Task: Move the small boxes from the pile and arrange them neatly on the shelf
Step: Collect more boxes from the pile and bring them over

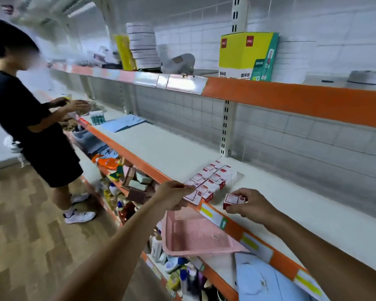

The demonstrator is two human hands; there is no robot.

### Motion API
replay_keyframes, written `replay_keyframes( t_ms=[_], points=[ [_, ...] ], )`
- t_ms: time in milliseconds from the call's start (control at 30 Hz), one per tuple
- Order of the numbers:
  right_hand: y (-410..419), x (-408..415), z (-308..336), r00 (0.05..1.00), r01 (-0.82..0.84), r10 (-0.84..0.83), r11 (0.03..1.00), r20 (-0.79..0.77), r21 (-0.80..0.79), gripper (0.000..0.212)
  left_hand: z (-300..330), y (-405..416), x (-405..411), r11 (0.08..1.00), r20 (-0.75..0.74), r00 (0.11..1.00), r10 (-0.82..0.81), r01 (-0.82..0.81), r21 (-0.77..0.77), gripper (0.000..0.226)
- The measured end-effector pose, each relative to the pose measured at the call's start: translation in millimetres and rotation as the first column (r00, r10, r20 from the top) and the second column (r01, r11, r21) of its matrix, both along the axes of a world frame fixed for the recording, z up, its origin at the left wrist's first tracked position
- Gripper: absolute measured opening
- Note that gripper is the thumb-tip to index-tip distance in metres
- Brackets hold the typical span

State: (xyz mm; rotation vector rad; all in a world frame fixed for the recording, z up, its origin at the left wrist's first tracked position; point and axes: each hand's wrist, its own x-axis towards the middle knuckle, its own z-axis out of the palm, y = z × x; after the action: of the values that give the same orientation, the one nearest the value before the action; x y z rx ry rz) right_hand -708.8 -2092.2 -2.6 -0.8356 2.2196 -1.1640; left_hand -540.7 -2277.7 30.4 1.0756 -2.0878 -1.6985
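Observation:
Several small red-and-white boxes [212, 177] lie in two neat rows on the white shelf [291, 203], near its orange front edge. My left hand [172, 195] pinches the nearest box of the row [192, 195] at the shelf's front. My right hand [251, 204] grips a single small red-and-white box [233, 200] resting on the shelf a little to the right of the rows. A pink mesh basket [195, 233] sits just below the shelf edge, under my hands; it looks empty.
Another person in black [28, 118] stands at the left by the same shelf. A yellow carton [248, 56] and stacked white items [142, 46] sit on the upper shelf. Blue folders [124, 123] lie far left. Bottles and sponges crowd the lower shelf [135, 187].

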Motion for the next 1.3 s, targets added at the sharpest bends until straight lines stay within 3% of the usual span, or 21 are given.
replay_keyframes(
  t_ms=[267, 433, 833, 1300],
  points=[
    [-24.7, -9.7, 2.9, 0.978, 0.209, -0.209, 0.977, 0.001, -0.035, 0.036, 5.9, -53.8, -56.3, 0.984, -0.065, 0.984, -0.165, 0.17, 0.062, 0.028],
    [-36.5, -36.4, 6.3, 0.961, 0.275, -0.275, 0.961, -0.012, -0.029, 0.034, -1.3, -74.0, -104.0, 0.964, -0.069, 0.962, -0.264, 0.265, 0.006, 0.034],
    [-72.8, -86.2, 19.6, 0.93, 0.361, -0.365, 0.928, -0.036, -0.094, 0.039, 0.9, -102.9, -184.1, 0.962, -0.073, 0.96, -0.271, 0.269, -0.036, 0.023],
    [-128.9, -125.5, 18.9, 0.837, 0.516, -0.51, 0.856, -0.198, -0.027, 0.042, -27.4, -138.5, -278.1, 0.893, 0.011, 0.911, -0.412, 0.406, -0.193, 0.039]
  ],
)
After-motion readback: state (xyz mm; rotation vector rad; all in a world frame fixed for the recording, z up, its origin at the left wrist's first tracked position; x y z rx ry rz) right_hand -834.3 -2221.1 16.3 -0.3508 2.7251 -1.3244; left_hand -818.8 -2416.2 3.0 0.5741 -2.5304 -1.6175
